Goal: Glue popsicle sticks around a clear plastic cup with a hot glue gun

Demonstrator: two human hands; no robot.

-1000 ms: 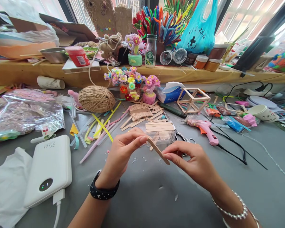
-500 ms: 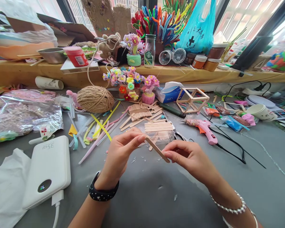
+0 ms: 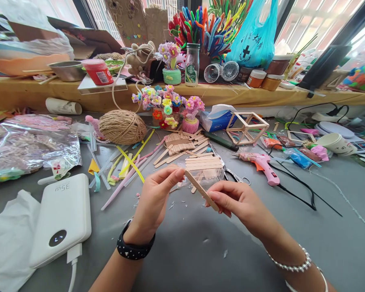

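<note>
A flat wooden craft stick (image 3: 200, 190) slants between both hands above the grey table (image 3: 200, 251). My left hand (image 3: 155, 198), with a black wristband, pinches its upper end between thumb and forefinger. My right hand (image 3: 240, 202), with a beaded bracelet, pinches its lower end. Just behind the hands lies a pile of loose wooden sticks (image 3: 197, 156), some inside a clear plastic wrapper.
A white power bank (image 3: 61, 215) with a cable lies at the left, beside white tissue (image 3: 6, 239). A twine ball (image 3: 122, 127), a pink glue gun (image 3: 263, 164), a wooden stick cube (image 3: 246, 127), scissors (image 3: 235, 177) and pipe-cleaner flowers (image 3: 167, 103) crowd the back.
The stick's upper end has risen a little and my right hand has shifted slightly lower along it. Both hands keep their pinch.
</note>
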